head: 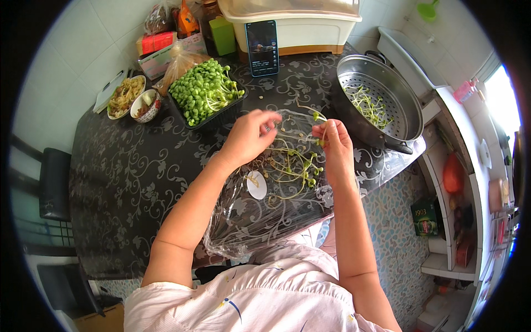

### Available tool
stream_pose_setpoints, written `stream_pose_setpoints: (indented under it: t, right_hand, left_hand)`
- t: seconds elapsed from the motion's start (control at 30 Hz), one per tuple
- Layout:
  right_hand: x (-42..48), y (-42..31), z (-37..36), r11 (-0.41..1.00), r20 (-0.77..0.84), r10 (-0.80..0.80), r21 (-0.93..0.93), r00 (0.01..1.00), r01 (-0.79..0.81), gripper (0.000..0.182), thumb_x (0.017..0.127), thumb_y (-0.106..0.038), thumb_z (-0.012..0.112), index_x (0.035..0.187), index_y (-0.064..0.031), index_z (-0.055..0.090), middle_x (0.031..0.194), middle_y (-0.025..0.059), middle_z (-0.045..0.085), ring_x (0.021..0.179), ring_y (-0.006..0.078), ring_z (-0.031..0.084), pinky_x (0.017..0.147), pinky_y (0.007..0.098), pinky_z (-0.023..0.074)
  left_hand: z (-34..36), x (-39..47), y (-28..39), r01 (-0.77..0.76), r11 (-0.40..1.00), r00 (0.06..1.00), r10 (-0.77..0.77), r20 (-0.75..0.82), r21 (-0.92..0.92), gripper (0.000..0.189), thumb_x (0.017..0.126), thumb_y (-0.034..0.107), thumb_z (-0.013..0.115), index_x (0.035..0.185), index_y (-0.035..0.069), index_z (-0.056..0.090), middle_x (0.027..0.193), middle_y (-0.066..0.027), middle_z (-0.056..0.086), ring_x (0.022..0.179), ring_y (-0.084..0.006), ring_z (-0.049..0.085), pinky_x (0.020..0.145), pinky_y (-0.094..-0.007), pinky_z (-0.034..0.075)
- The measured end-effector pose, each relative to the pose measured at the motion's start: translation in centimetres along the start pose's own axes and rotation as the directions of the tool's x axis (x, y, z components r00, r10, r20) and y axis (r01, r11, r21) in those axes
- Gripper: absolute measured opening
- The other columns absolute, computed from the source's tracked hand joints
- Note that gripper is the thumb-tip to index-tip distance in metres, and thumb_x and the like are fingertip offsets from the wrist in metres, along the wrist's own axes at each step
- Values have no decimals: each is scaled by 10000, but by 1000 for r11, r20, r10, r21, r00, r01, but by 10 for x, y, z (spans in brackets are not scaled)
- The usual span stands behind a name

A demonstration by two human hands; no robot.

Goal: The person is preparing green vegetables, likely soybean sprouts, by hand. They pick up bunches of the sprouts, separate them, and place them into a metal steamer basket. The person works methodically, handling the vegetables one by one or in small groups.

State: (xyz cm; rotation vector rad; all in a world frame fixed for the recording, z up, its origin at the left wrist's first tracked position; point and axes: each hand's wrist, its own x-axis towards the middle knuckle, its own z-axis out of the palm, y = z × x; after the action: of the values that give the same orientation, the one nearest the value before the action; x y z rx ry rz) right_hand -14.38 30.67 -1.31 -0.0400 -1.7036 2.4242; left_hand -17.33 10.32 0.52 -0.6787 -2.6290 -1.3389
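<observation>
My right hand [335, 139] pinches a few sprouts [318, 116] between thumb and fingers, their pale stems and green heads sticking out. To its left, my left hand [255, 133] hovers with curled fingers apart, slightly blurred; I see nothing in it. Beneath both hands a sheet of clear plastic film [249, 224] covers the table, with loose sprouts [298, 166] and brown seed hulls strewn on it. A white oval piece [256, 185] lies there with a bit of root on top. Up and left, a black plastic tray [207, 122] holds dense green sprouts [195, 91].
At right stands a metal steamer pot [400, 112] with some sprouts [369, 108] on its perforated insert. A smartphone [262, 49] leans against a lidded cream container [298, 35]. A small bowl [145, 107] and a plate of food [126, 96] sit far left on the patterned black table [124, 182].
</observation>
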Motion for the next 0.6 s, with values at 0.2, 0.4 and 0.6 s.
stream_pose_setpoints:
  t: [0.2,0.4,0.6]
  right_hand:
    - [-16,-4,12,997,87,59,-52,994,-55,204,990,-247,482,903,-86,572,840,4,654,733,40,485,699,194,364]
    - [-23,-5,7,991,143,116,-84,983,-105,221,977,-232,516,886,-52,606,712,-29,555,688,64,502,683,222,401]
    - [-33,-11,6,972,137,234,0,963,-236,213,969,-243,532,897,-62,619,718,-35,558,705,61,498,699,209,384]
  left_hand:
    - [7,1,19,-26,934,999,14,-36,-357,411,884,80,649,1279,57,538,926,-10,605,717,-34,540,642,-200,468]
    - [1,0,14,-171,985,982,170,-84,-2,118,848,69,657,952,23,689,785,-88,640,652,-176,610,594,-276,482]
    - [7,-4,13,-234,954,959,259,-118,188,86,825,87,661,881,22,667,790,-123,632,684,-302,619,603,-352,494]
